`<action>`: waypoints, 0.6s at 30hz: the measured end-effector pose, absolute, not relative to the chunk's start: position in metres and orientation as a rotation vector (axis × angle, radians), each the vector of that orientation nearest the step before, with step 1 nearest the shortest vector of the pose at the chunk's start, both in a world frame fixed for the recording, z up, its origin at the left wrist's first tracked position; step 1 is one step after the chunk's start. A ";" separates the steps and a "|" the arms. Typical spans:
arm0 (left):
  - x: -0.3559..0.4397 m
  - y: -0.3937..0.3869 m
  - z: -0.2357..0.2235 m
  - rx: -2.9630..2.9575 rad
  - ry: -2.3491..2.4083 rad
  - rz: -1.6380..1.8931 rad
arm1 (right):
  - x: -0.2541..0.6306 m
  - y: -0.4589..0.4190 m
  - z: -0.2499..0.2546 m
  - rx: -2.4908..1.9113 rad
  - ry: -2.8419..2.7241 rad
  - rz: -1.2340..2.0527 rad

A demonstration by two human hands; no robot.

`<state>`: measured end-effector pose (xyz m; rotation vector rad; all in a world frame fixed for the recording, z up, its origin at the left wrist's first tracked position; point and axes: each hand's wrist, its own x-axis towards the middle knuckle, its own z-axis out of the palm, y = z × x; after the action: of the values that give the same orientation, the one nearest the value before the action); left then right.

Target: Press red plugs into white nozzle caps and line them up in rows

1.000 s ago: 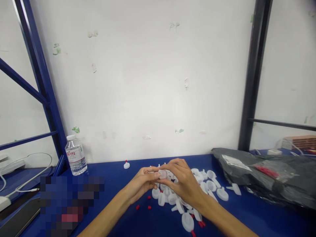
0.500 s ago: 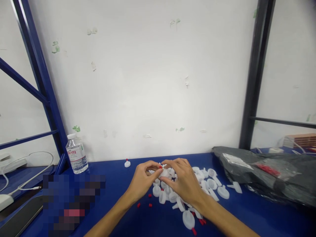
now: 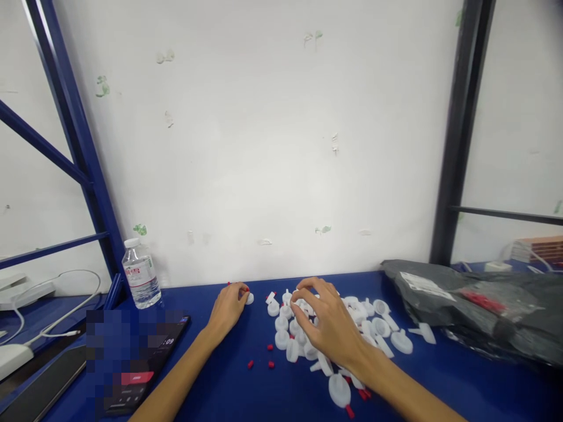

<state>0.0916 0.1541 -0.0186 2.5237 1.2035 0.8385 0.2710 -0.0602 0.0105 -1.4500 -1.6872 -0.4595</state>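
My left hand (image 3: 227,307): fingers are pinching a red-tipped white nozzle cap (image 3: 250,299), likely steadying it upright, at ten o'clock from the nozzle-cap pile (image 3: 310,351). My right hand (image 3: 329,321): fingers are hovering apart above that pile.

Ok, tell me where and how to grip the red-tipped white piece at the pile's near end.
Probably pinch the round body by its rim, coming from the near left: blue tabletop borders that side, while other white pieces crowd its far side and the red tip juts toward the near right.
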 end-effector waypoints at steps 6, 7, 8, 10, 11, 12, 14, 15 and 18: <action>0.099 0.130 -0.013 2.652 1.359 0.849 | 0.272 -0.059 0.009 -1.449 -1.682 -0.467; 0.102 0.124 -0.011 2.682 1.357 0.836 | 0.273 -0.059 0.009 -1.448 -1.677 -0.471; 0.105 0.118 -0.010 2.714 1.344 0.813 | 0.273 -0.059 0.010 -1.448 -1.675 -0.475; 0.111 0.108 -0.011 2.773 1.313 0.752 | 0.273 -0.058 0.010 -1.448 -1.672 -0.477; 0.113 0.104 -0.014 2.799 1.300 0.718 | 0.273 -0.058 0.010 -1.445 -1.673 -0.477; 0.115 0.101 -0.017 2.822 1.290 0.682 | 0.273 -0.058 0.010 -1.444 -1.673 -0.474; 0.118 0.100 -0.023 2.855 1.277 0.614 | 0.273 -0.058 0.009 -1.441 -1.676 -0.465; 0.118 0.102 -0.027 2.866 1.273 0.589 | 0.272 -0.058 0.009 -1.438 -1.678 -0.462; 0.115 0.110 -0.033 2.879 1.273 0.548 | 0.272 -0.059 0.009 -1.433 -1.688 -0.454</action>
<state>0.1146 0.1096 -0.0330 2.8793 1.2729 0.5483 0.2720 -0.0589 0.0090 -1.4331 -1.6877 -0.4542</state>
